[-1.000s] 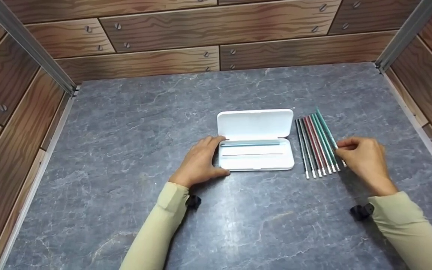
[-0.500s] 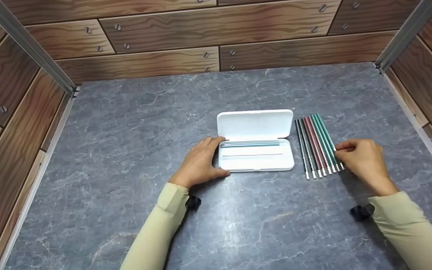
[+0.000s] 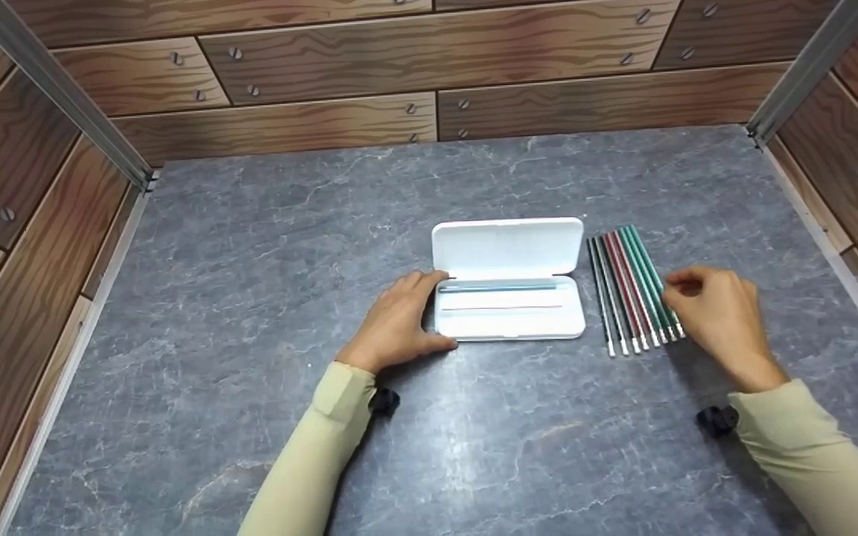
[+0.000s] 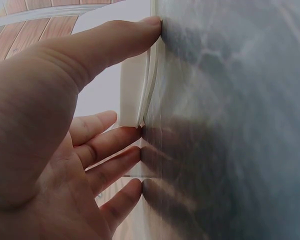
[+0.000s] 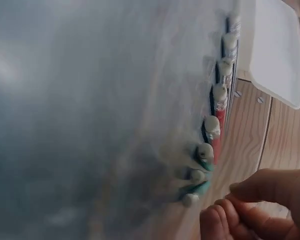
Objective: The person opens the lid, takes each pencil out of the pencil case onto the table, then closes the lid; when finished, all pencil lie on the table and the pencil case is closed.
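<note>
My left hand holds the left end of a white pencil case, thumb at the front edge and fingers at the back corner. Its lid stands raised. A bluish strip runs along the back inside; I cannot tell what it is. Right of the case, several pencils lie side by side: black pencils, red pencils and green pencils. White erasers face the front. My right hand, fingers curled and thumb near the index finger, is beside the outermost green pencil with nothing seen between the fingertips.
The grey marbled table lies under everything. Wood-patterned panels enclose the back and both sides, with metal posts at the corners. Black wrist cameras sit on both wrists.
The outermost green pencil, tilted away from the others at first, has come to lie against the row. My right hand has since lifted slightly off it. The left hand and case stay put.
</note>
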A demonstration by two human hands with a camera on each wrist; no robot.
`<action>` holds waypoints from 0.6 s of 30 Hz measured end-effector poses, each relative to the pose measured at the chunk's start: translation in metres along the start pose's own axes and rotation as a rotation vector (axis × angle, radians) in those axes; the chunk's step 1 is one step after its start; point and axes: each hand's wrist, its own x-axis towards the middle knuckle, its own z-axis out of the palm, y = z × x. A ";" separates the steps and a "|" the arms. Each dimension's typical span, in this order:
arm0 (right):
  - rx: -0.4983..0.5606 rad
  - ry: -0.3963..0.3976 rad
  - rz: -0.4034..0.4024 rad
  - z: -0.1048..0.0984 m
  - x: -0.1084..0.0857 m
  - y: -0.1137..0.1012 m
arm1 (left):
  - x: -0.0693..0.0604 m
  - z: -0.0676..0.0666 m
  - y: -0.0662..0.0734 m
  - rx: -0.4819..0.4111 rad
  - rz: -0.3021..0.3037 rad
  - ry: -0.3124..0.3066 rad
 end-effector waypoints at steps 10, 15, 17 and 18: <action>0.295 -0.015 -0.280 0.019 0.015 -0.052 | 0.000 0.000 0.000 -0.003 -0.003 -0.001; 0.331 -0.114 -0.350 0.038 0.017 -0.074 | 0.000 0.001 0.000 0.009 -0.002 -0.008; 0.326 -0.149 -0.384 0.045 0.017 -0.081 | 0.001 0.001 0.000 0.012 -0.005 -0.008; 0.321 -0.167 -0.404 0.049 0.017 -0.083 | 0.001 0.001 0.000 0.013 -0.007 -0.008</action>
